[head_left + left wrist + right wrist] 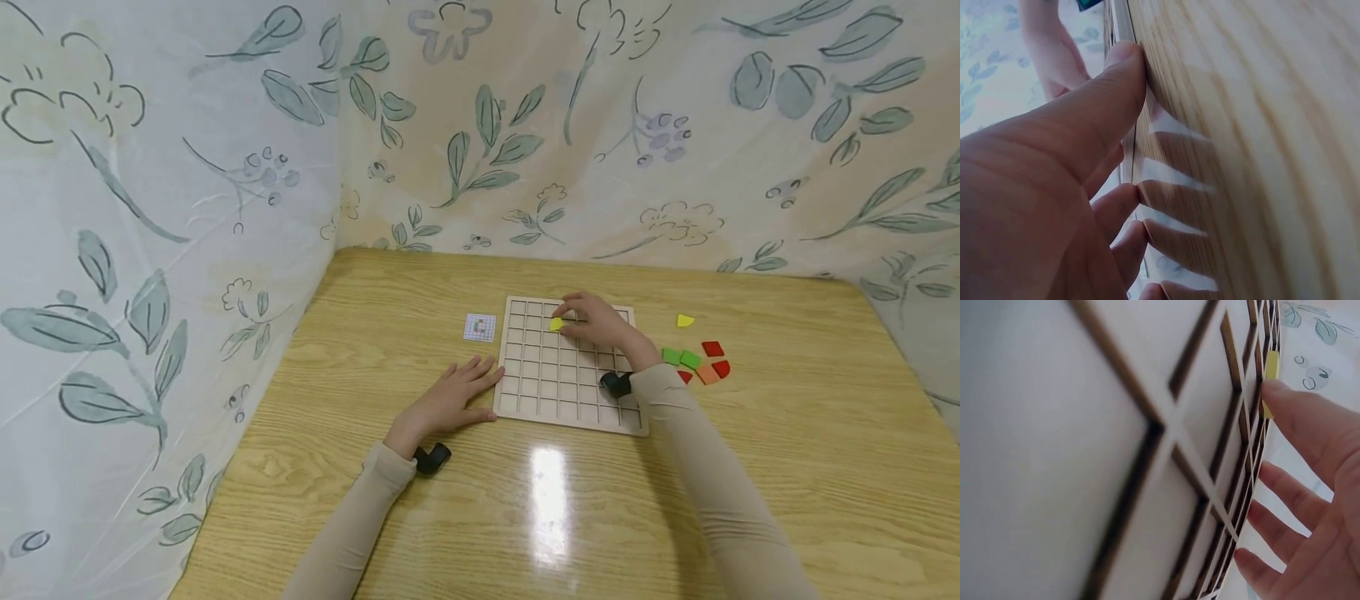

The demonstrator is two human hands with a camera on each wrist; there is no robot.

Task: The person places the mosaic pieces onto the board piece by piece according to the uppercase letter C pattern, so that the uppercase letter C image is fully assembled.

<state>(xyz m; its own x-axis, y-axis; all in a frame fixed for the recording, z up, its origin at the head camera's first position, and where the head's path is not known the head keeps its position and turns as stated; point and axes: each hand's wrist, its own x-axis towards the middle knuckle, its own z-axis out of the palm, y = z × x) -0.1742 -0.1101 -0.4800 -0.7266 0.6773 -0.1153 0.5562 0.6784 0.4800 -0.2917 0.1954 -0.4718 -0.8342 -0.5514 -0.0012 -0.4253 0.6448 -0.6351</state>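
A pale wooden grid board [536,367] with square cells lies on the table. Over its upper part is my right hand [600,323], thumb and forefinger pinching a small yellow tile [556,323] at one of the upper cells. The right wrist view shows the thumb against this yellow tile [1270,362], low on the board; the tile's full outline is hidden. My left hand [450,396] rests with spread fingers at the board's left edge. In the left wrist view, the left thumb [1124,69] touches that edge and the other fingertips reach down to the tabletop.
Right of the board lie a yellow quarter-round tile [685,320], green tiles [690,360], red tiles [712,348] and an orange tile [707,375]. A small printed pattern card [479,327] lies to its left. Floral cloth [450,167] hangs behind the wooden table [300,475].
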